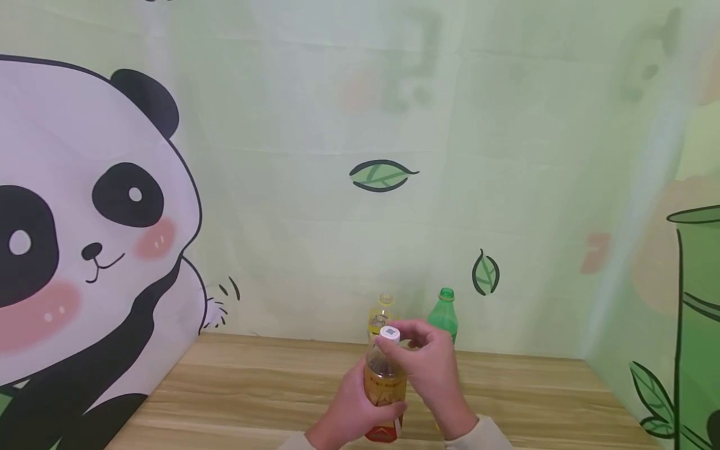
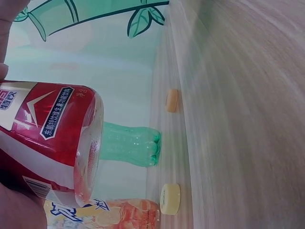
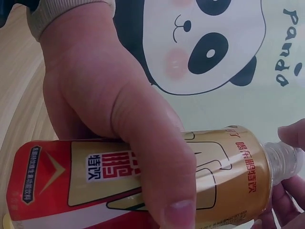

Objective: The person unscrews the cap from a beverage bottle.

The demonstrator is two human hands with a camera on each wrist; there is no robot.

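Observation:
My left hand (image 1: 357,403) grips the body of a drink bottle (image 1: 385,387) with a gold and red label, its thumb wrapped across the front. In the right wrist view that hand's thumb (image 3: 162,157) lies over the label. The right hand (image 1: 435,362) pinches the white cap (image 1: 390,334) at the bottle's top between thumb and fingers. Those right fingertips (image 3: 291,133) show beside the clear bottle neck (image 3: 281,162) in the right wrist view. From the left wrist, the bottle's red lower end (image 2: 62,138) shows above the tabletop.
Behind the hands stand a green bottle (image 1: 444,315) and a capless clear bottle with a yellow label (image 1: 375,319). An orange cap (image 2: 172,100) and a yellow cap (image 2: 170,199) lie on the wooden table (image 1: 253,387). A printed panda cloth (image 1: 281,250) forms the back.

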